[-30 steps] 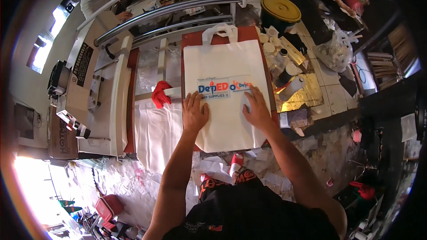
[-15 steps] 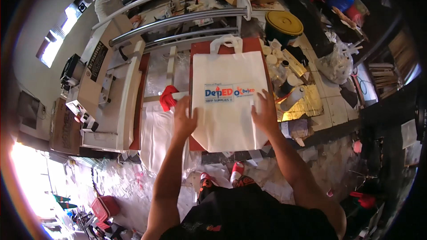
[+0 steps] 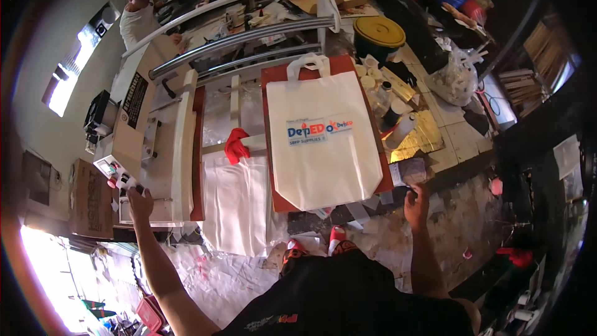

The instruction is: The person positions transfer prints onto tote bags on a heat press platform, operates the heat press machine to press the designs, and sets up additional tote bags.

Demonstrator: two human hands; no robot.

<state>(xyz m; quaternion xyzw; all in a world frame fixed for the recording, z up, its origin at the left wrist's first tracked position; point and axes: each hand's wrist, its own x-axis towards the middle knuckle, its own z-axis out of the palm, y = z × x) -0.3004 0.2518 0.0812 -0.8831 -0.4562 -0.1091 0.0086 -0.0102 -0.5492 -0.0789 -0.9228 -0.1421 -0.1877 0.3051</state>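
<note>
Fingers of the left hand (image 3: 140, 202) curl on the heat press handle (image 3: 127, 182), the right hand (image 3: 415, 202) hangs loosely open and empty, and the white tote bag (image 3: 320, 140) lies flat on the red platen (image 3: 277, 202) between them, so pressing seemingly comes next, needing a firm swing of the press.

1 yellow round lid (image 3: 379, 30) on a dark bucket beyond the bench's far right corner. 1 clear plastic bag (image 3: 457, 78) on the tiled floor to the right. 1 gold foil sheet (image 3: 418, 140) along the bench's right edge, with small white pots (image 3: 368, 79) just beside it. 1 red cloth (image 3: 236, 145) near the bench's middle. 1 stack of white fabric (image 3: 236, 202) draped over the near edge. 1 person in a white shirt (image 3: 138, 22) at the far left.
</note>
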